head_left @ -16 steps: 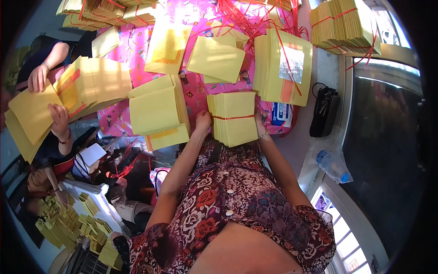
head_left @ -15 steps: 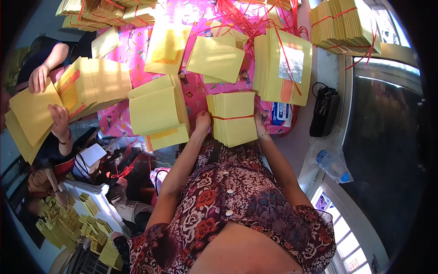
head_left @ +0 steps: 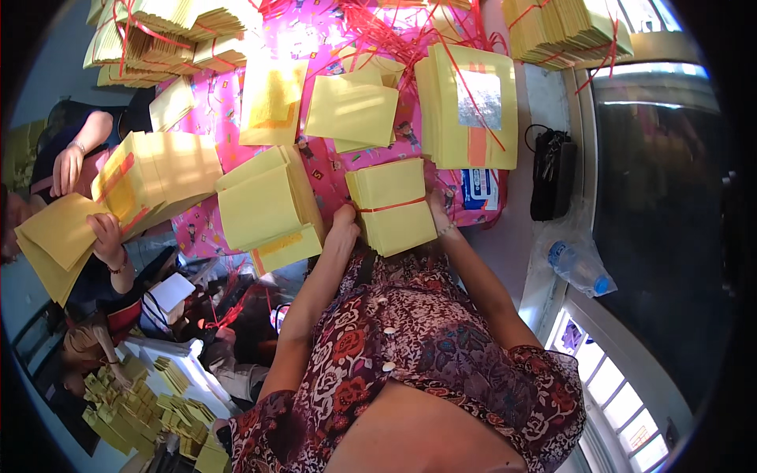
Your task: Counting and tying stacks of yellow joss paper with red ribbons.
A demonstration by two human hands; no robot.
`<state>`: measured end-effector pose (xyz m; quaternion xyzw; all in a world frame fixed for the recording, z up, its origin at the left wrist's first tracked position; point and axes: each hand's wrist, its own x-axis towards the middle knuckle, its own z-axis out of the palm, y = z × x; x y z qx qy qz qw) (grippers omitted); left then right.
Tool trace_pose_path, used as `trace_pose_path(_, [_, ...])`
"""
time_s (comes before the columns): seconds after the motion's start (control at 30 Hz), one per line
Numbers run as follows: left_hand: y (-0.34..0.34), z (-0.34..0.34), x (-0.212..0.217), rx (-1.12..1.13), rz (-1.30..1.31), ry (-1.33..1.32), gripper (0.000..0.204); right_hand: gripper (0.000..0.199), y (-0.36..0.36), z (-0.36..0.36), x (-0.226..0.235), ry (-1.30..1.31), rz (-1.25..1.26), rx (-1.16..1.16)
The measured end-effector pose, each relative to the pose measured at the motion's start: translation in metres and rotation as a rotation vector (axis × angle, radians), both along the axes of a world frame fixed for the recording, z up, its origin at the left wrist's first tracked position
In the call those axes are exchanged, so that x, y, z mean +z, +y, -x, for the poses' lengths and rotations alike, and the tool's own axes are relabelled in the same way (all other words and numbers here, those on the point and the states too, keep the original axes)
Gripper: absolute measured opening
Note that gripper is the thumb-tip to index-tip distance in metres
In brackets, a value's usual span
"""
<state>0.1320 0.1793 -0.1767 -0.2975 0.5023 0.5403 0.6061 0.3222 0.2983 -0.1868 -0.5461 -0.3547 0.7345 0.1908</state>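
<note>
Head view: looks down on a bundle of yellow paper, circled by a red band, at the near edge of a pink tablecloth, between both hands. Shows the left hand curled against the bundle's left side, and the right hand at its right side, partly hidden by the edge. Cannot tell, for either hand, between gripping and merely bracing, with most fingertips out of sight. Shows, left of the bundle and apart from it, a thick stack of yellow sheets; farther off, some loose sheets; and, toward the far right, a larger pile bearing a silver patch. Also shows, at the far side, a tangle of red strings, with tied bundles at far left. Has, just right of the right hand, a blue and white packet, then, right of the cloth, a black pouch and a clear bottle with a blue cap. Includes, on the left, a co-worker's hand pinching yellow leaves.
</note>
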Motion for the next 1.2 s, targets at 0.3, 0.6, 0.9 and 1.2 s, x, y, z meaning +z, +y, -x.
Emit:
trace_pose_path(0.3, [0.004,0.006,0.047,-0.049,-0.167,0.268,0.022,0.020,-0.015,0.004,0.079,0.367,-0.114,-0.073])
trace_pose_path(0.6, [0.028,0.019,0.157,-0.181,-0.768,1.032,0.017,0.017,0.032,0.014,0.191,0.246,-0.360,0.106])
trace_pose_path(0.9, [0.018,0.039,0.132,-0.520,-0.838,1.843,0.013,0.013,0.044,0.038,0.139,0.384,-0.299,0.125])
trace_pose_path(1.2, [0.013,0.024,0.120,-0.668,-0.618,1.874,0.015,0.018,0.022,0.041,0.131,0.346,-0.407,0.100])
